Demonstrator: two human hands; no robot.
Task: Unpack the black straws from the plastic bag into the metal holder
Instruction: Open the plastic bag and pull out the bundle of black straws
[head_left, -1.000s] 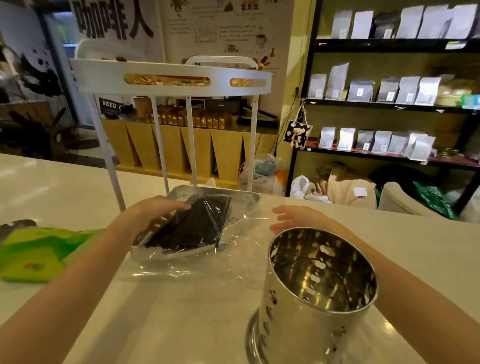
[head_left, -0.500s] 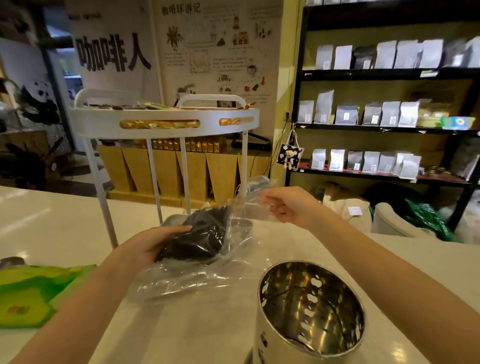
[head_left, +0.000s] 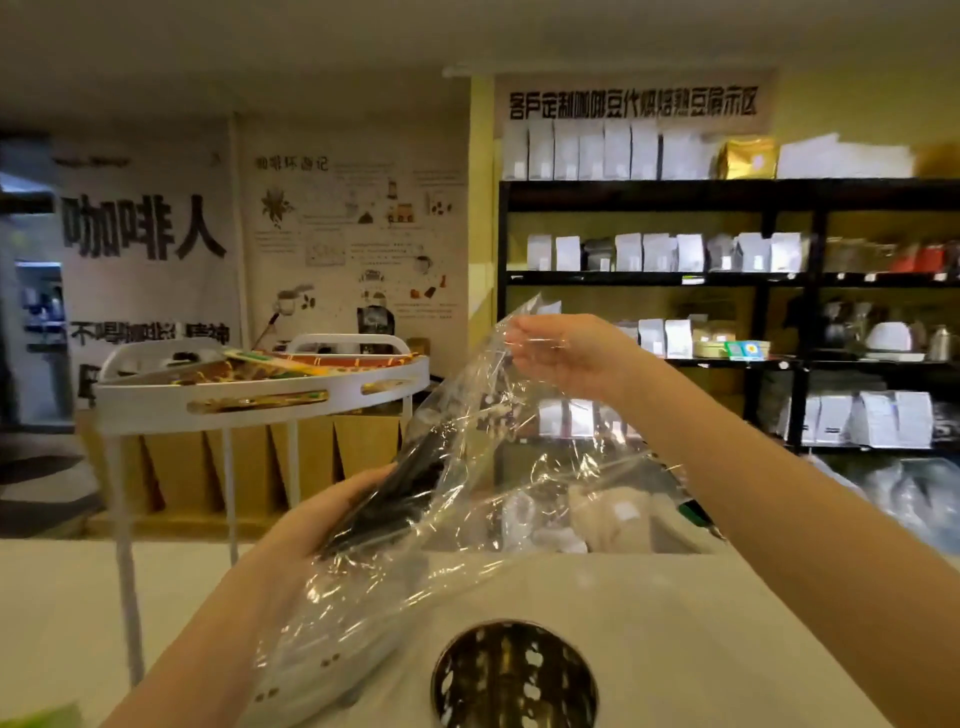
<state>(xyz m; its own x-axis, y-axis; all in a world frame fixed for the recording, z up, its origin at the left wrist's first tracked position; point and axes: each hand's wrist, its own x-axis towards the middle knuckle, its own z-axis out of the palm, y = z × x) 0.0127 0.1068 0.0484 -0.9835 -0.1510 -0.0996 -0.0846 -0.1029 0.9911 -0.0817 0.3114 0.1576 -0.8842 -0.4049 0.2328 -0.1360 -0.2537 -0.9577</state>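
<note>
The plastic bag (head_left: 498, 467) is up in the air above the counter (head_left: 649, 613), stretched between the person's two hands. The left hand (head_left: 332, 525) is wrapped around the bundle of black straws (head_left: 400, 493) through the clear film, gripping the lower end of the bag. The straws sit inside that lower part, slanting up and away from the left hand. The right hand (head_left: 566, 353) is raised higher than the straws and off to their right, its fingers pinched on the top edge of the bag, pulling the loose film tight.

The metal holder (head_left: 514, 675) stands on the counter directly below the bag, upright, its open mouth facing up and the punched holes in its wall showing. It is well apart from the straws, and I can see nothing inside it.

To the left of the bag stands a white tray stand (head_left: 260, 395) on thin legs, with colourful things lying on its top tier. Behind the bag, on the right, dark shelves (head_left: 727, 280) hold rows of pale pouches.
</note>
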